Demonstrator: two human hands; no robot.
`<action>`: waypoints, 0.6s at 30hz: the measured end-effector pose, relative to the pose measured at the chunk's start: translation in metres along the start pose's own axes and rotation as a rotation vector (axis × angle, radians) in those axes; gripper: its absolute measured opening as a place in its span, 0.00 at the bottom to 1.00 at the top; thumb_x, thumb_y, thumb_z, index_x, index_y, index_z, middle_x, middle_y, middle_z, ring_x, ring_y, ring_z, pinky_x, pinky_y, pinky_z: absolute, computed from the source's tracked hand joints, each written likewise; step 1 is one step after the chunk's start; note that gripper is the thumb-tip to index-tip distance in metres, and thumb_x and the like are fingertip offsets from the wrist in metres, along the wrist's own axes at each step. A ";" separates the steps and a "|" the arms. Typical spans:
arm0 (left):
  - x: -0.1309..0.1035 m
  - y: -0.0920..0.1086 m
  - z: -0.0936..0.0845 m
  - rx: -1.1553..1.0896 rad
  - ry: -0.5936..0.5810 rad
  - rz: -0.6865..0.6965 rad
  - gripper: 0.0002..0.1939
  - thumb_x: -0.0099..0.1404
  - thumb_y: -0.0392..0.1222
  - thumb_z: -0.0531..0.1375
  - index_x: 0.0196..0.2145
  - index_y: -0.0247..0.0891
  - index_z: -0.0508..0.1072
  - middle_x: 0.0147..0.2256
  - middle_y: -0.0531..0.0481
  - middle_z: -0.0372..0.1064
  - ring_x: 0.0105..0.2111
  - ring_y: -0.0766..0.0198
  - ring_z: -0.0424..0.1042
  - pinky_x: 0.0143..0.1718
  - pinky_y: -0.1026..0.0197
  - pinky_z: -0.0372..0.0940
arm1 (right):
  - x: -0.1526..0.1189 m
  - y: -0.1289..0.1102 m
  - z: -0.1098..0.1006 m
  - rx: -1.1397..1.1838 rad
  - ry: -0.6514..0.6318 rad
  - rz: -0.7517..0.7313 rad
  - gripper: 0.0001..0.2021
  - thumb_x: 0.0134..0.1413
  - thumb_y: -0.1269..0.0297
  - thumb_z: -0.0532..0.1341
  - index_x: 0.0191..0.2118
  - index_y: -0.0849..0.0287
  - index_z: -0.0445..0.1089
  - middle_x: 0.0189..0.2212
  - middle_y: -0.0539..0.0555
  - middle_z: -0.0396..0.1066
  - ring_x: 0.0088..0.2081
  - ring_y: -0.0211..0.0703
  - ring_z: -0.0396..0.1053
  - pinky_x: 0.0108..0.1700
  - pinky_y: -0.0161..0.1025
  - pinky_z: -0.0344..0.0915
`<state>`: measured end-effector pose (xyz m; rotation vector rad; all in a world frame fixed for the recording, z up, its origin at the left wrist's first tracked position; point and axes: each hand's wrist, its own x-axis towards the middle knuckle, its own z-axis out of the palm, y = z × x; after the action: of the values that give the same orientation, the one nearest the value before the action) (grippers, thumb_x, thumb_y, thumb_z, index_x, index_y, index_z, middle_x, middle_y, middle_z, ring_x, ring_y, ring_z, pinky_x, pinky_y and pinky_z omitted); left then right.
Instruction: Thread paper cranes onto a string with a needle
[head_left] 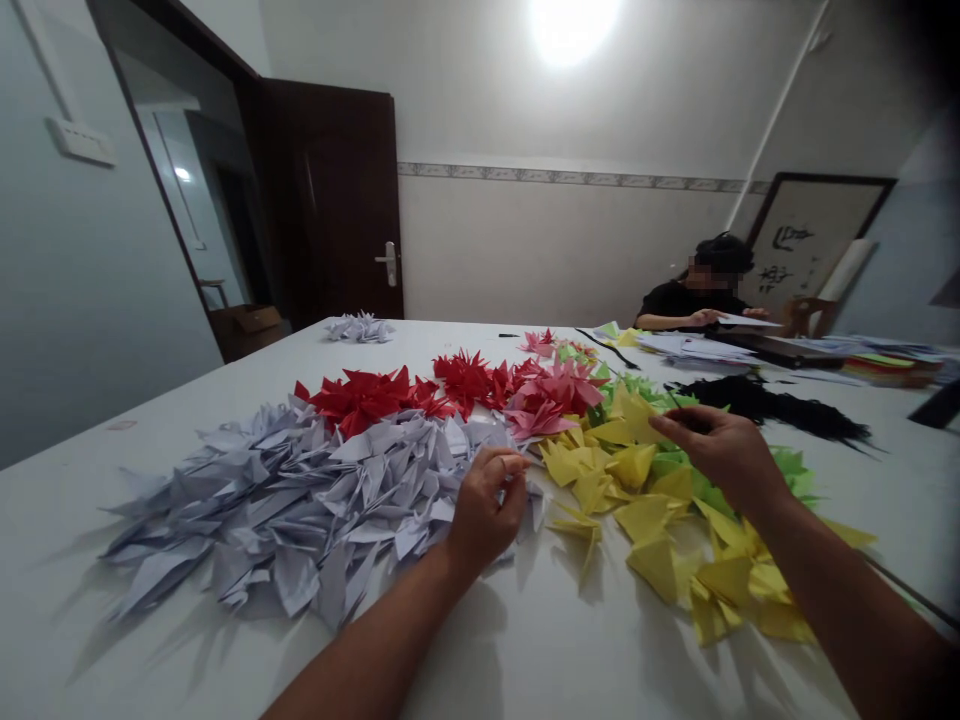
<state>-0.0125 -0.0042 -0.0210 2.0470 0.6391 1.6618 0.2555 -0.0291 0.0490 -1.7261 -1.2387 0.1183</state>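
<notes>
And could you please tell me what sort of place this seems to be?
Probably a small craft workroom or office: a large white table bears heaps of folded paper pieces, a seated person handles paper across it, and framed calligraphy stands behind.

ppr folds (289, 500) on tbl (45, 530) | sheets (694, 348) far R on tbl | door (322, 190) behind L

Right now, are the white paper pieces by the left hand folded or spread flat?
Folded: the white paper pieces show creases and sharp points jutting up beside the left hand.
</notes>
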 end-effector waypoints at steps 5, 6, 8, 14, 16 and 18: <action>-0.002 -0.003 0.003 -0.296 -0.091 -0.251 0.23 0.60 0.38 0.60 0.53 0.42 0.61 0.50 0.42 0.64 0.41 0.63 0.72 0.36 0.64 0.69 | -0.044 -0.054 0.053 0.529 -0.105 -0.089 0.18 0.37 0.49 0.67 0.28 0.60 0.72 0.16 0.47 0.62 0.17 0.31 0.54 0.18 0.32 0.52; -0.002 -0.004 0.004 -0.363 -0.089 -0.294 0.27 0.59 0.39 0.61 0.55 0.43 0.59 0.51 0.42 0.63 0.41 0.63 0.72 0.36 0.64 0.69 | -0.052 -0.060 0.066 0.592 -0.139 -0.107 0.18 0.37 0.49 0.68 0.27 0.60 0.72 0.16 0.46 0.61 0.16 0.31 0.54 0.17 0.31 0.51; -0.002 -0.009 0.005 -0.454 -0.040 -0.353 0.28 0.58 0.41 0.63 0.55 0.44 0.59 0.49 0.43 0.65 0.38 0.65 0.73 0.35 0.65 0.68 | -0.063 -0.063 0.088 0.670 -0.177 -0.135 0.17 0.38 0.50 0.68 0.26 0.60 0.71 0.16 0.46 0.61 0.17 0.31 0.55 0.18 0.31 0.53; 0.002 -0.020 0.001 -0.380 0.119 -0.407 0.15 0.60 0.46 0.61 0.43 0.38 0.67 0.29 0.52 0.68 0.26 0.70 0.68 0.30 0.66 0.64 | -0.073 -0.042 0.116 0.679 -0.330 -0.197 0.14 0.43 0.53 0.66 0.31 0.60 0.73 0.24 0.52 0.70 0.26 0.37 0.66 0.28 0.34 0.65; 0.004 -0.021 -0.001 -0.342 0.144 -0.392 0.14 0.60 0.46 0.61 0.40 0.37 0.68 0.27 0.52 0.68 0.27 0.69 0.68 0.31 0.66 0.64 | -0.073 -0.037 0.112 0.671 -0.342 -0.199 0.17 0.45 0.52 0.65 0.35 0.61 0.74 0.25 0.52 0.70 0.26 0.37 0.66 0.28 0.34 0.65; 0.005 -0.020 -0.003 -0.309 0.177 -0.364 0.12 0.60 0.45 0.62 0.39 0.37 0.68 0.29 0.51 0.68 0.29 0.68 0.68 0.33 0.66 0.64 | -0.072 -0.034 0.106 0.671 -0.314 -0.188 0.19 0.48 0.50 0.63 0.38 0.61 0.73 0.24 0.52 0.69 0.24 0.36 0.64 0.25 0.33 0.63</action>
<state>-0.0159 0.0153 -0.0280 1.4806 0.7131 1.6163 0.1384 -0.0163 -0.0118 -1.0277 -1.3761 0.6367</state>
